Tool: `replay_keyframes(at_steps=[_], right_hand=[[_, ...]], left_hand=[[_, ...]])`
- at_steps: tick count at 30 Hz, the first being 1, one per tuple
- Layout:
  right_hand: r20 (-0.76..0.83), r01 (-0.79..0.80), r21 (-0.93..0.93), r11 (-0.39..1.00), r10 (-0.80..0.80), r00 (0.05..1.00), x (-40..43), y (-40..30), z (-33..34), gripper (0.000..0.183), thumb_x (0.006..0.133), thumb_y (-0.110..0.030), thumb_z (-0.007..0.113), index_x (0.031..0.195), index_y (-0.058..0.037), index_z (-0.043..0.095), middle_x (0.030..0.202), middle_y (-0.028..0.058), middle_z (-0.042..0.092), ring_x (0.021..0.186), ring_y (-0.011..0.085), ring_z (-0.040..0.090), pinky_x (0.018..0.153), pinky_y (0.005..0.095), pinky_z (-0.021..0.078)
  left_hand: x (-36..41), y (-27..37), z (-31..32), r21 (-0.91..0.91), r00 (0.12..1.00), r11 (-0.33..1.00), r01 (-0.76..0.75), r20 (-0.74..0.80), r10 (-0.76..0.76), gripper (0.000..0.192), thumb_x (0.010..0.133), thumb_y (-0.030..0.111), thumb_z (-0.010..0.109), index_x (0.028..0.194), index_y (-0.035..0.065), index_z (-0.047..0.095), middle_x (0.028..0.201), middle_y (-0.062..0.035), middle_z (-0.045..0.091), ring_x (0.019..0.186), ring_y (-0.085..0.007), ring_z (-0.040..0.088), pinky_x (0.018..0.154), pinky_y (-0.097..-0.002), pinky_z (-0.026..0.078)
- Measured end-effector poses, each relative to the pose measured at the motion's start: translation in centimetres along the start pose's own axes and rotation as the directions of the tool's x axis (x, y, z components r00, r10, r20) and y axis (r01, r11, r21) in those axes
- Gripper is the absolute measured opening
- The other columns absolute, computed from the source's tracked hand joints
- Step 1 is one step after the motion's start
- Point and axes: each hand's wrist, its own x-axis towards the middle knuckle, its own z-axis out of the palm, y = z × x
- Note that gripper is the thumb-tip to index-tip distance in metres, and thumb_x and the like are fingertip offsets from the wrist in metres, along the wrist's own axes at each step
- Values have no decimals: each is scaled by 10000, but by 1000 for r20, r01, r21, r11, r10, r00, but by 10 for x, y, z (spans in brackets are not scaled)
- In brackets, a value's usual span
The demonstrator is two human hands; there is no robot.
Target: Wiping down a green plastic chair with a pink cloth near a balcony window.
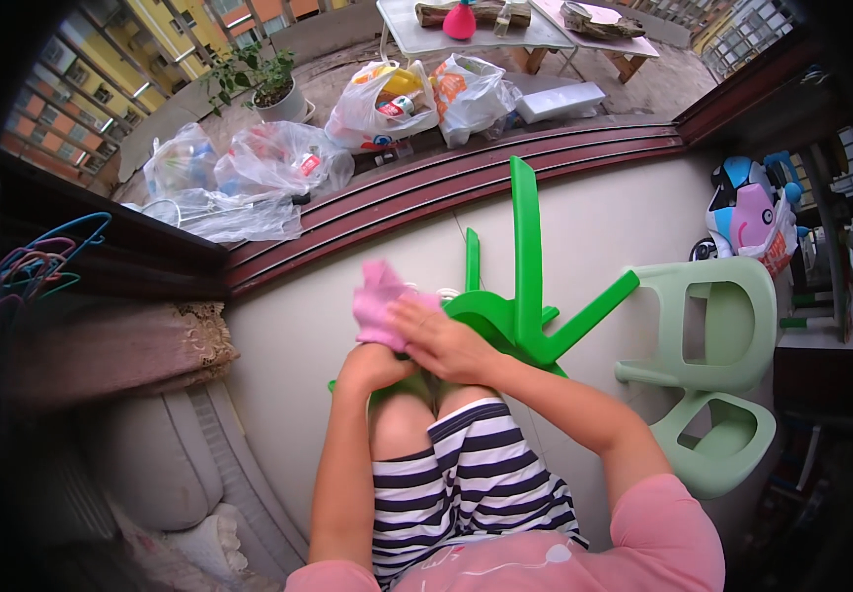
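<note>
A bright green plastic chair (530,274) lies tipped over on the floor in front of my knees, its legs sticking out at several angles. A pink cloth (378,300), blurred by motion, is at the chair's near left side. Over the cloth lies my right hand (445,340), fingers extended and pressed against it. Just below the cloth is my left hand (373,368), bent inward with its fingertips hidden under the right hand. Whether it holds the cloth or a part of the chair cannot be made out.
Two pale green plastic chairs (726,333) stand to the right, beside toys (752,211). A dark red sliding-door track (426,189) crosses ahead. Beyond it are plastic bags (385,107), a potted plant (274,96) and a white table (471,37). A grey sofa (152,459) is at left.
</note>
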Motion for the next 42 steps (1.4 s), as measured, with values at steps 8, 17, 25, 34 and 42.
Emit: replay_keyframes(at_steps=[8,17,25,34,42], right_hand=[[66,25,-612,791,20,998,-30,40,-15,451,864,-215,504,1270,-22,465,1337,144,464,1289,272,383,1092,452,241],[61,-65,-924,377,314,947,-104,7,-23,512,835,-176,409,1245,130,428,1241,291,500,1192,383,475,1100,456,242],[154,72,-770,634,75,985,-142,-29,-59,239,794,-156,489,928,17,583,1054,211,607,1103,337,536,1073,466,288],[-702,-693,-50,720,468,537,-196,-61,-114,118,832,-175,580,814,-71,633,740,114,616,704,329,570,782,422,447],[-521,-495,-276,824,304,798,-151,5,-39,296,826,-263,598,1105,-174,647,1224,66,566,1205,237,473,1070,506,165]], left_hand=[[-38,13,3,235,932,914,332,-229,-280,320,695,273,608,994,169,655,925,-123,670,888,-317,630,770,-413,489],[-32,21,13,310,950,904,294,-201,-240,322,678,166,587,995,141,635,963,-125,666,923,-316,626,771,-422,487],[-29,23,14,378,972,897,228,-147,-185,401,679,154,576,1074,197,629,1021,-108,660,955,-297,623,808,-406,483],[-32,14,2,363,960,896,256,-206,-190,462,718,130,529,1159,253,586,1021,-112,658,961,-296,620,792,-404,482],[-27,-6,-5,398,970,888,228,-168,-174,418,722,124,526,1125,218,590,971,-151,656,928,-335,615,772,-423,478]])
